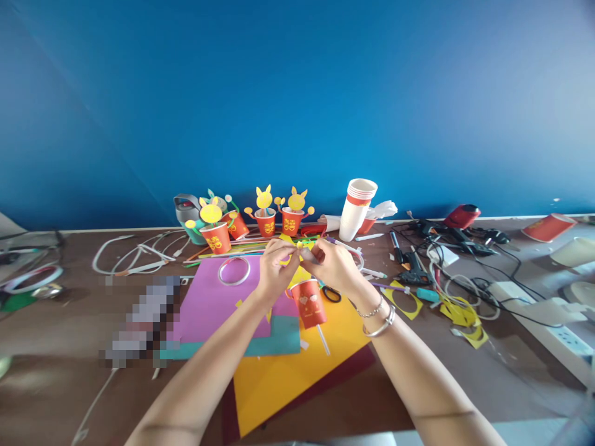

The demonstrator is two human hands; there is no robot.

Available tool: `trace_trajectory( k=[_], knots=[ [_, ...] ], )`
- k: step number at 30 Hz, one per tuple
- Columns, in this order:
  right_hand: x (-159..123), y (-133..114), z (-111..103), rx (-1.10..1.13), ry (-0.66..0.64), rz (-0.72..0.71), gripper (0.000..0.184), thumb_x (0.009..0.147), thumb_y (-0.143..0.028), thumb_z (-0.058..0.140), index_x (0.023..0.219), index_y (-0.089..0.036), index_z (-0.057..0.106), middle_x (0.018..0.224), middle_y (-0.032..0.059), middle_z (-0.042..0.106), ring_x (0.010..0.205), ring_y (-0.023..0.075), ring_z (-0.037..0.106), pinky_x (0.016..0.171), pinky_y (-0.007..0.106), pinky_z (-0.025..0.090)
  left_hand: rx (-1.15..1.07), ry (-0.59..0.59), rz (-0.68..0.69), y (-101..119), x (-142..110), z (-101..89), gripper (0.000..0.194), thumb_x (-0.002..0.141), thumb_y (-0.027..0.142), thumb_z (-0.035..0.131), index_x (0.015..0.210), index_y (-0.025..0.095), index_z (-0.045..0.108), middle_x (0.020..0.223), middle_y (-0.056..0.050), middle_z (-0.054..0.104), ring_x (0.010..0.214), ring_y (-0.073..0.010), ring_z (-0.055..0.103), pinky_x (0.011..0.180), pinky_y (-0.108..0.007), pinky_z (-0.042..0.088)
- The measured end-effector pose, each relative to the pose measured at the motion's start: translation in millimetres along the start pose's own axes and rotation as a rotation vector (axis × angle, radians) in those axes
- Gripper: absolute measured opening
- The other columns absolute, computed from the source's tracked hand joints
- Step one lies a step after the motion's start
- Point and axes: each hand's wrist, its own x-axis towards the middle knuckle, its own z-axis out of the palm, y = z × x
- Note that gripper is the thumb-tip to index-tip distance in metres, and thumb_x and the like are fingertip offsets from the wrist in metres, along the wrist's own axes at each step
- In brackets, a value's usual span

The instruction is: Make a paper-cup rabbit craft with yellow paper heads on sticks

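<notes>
Centrally, the left hand (pixel 277 266) and the right hand (pixel 335 266) meet above the paper sheets, the fingertips of each pinched on a small piece (pixel 306 253). Handling so slight a part probably calls for a light pinch at its edges, with both wrists steady and the fingers clear of any face that must stay flat or clean; pressing hard could crease it. The piece looks pale with a touch of yellow; the fingers cover much of it, so its full outline cannot be told. Just below the hands, a red cup (pixel 307 314) lies tilted over the orange sheet (pixel 269 396), its rim toward them; pale heart-like shapes mark its side, and a white stick (pixel 323 341) shows beyond its base.
</notes>
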Motion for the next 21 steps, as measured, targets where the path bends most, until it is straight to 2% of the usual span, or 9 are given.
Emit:
trace_trajectory(
  k=[14,21],
  knots=[
    [0.5,-8.0,-1.0,0.131,0.003,0.067,0.031,0.074,-0.039,0.065,0.061,-0.021,0.043,0.055,-0.0039,0.053,0.051,0.0105,0.045,0.049,0.022,0.029,-0.007,0.014,0.048,2.7,1.9,-2.1,0.016,0.086,0.017,0.058,0.072,0.020,0.064,0.072,-0.001,0.067,0.072,-0.0149,0.057,0.071,-0.032,0.046],
    [-1.4,-7.9,1.6,0.081,0.038,0.039,0.031,0.076,-0.039,0.063,0.061,-0.021,0.042,0.057,-0.0028,0.057,0.052,0.0111,0.049,0.050,0.023,0.030,0.005,0.000,0.067,2.6,1.3,-2.2,0.014,0.086,0.017,0.057,0.075,0.020,0.064,0.075,-0.002,0.068,0.075,-0.0150,0.058,0.072,-0.032,0.046]
  ],
)
